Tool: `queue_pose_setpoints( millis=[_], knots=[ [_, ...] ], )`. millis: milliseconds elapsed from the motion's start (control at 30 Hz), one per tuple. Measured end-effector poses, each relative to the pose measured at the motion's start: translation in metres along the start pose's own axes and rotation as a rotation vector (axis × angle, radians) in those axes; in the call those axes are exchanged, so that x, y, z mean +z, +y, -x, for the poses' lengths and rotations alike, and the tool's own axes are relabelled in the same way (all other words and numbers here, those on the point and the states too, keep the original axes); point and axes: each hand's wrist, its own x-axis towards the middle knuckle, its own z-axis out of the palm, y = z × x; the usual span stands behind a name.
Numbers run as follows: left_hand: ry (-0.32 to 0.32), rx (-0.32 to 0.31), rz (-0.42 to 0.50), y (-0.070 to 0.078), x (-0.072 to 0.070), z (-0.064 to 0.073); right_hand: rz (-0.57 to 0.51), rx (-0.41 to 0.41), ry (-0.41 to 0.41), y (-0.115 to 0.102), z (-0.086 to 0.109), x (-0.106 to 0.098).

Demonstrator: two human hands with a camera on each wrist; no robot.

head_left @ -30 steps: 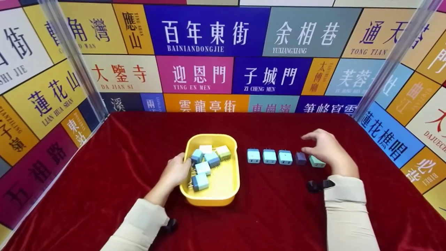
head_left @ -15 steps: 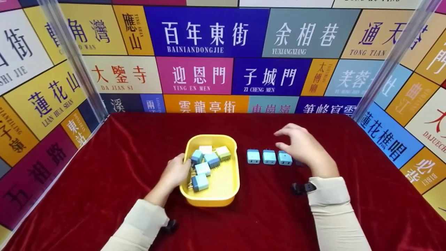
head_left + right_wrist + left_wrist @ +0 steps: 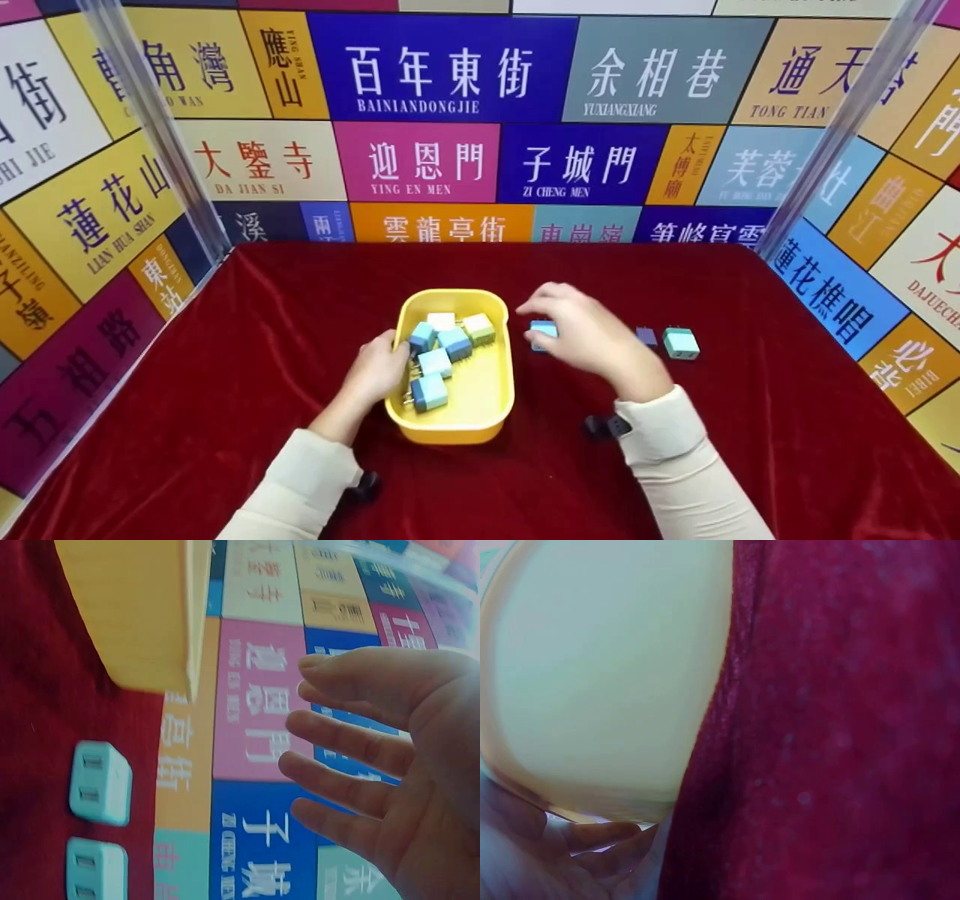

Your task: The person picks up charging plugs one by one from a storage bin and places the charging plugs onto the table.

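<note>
A yellow plastic bin [image 3: 480, 394] sits on the red cloth, with several USB wall chargers [image 3: 430, 391] along its left and far parts. My left hand [image 3: 380, 366] grips its left rim; the left wrist view shows fingers [image 3: 607, 836] at the bin's wall [image 3: 607, 675]. Over the row of chargers to the right hovers my right hand [image 3: 592, 334], its fingers spread and holding nothing. A blue charger [image 3: 541, 335] shows under its fingertips. The hand hides others; two light ones [image 3: 99, 784] appear in the right wrist view. At the row's right end are a purple charger [image 3: 646, 337] and a green one [image 3: 681, 343].
Dark red velvet cloth [image 3: 225, 390] covers the table. Printed panels with street names [image 3: 442, 67] stand behind and at both sides. Clear corner posts [image 3: 832, 142] rise at the back left and back right.
My right hand has moved left along the row, from the green charger to the bin's side. The green charger now sits straighter. My left hand and the bin have stayed put.
</note>
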Motion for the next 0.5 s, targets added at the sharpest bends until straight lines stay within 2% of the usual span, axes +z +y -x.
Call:
queue_pose_setpoints(
  millis=[233, 500],
  knots=[
    [-0.005, -0.008, 0.005, -0.001, 0.0, -0.001, 0.0, -0.132, -0.017, -0.026, -0.005, 0.019],
    [-0.013, -0.006, 0.002, -0.001, 0.0, -0.001, -0.007, -0.258, -0.093, -0.052, -0.008, 0.047]
  ],
)
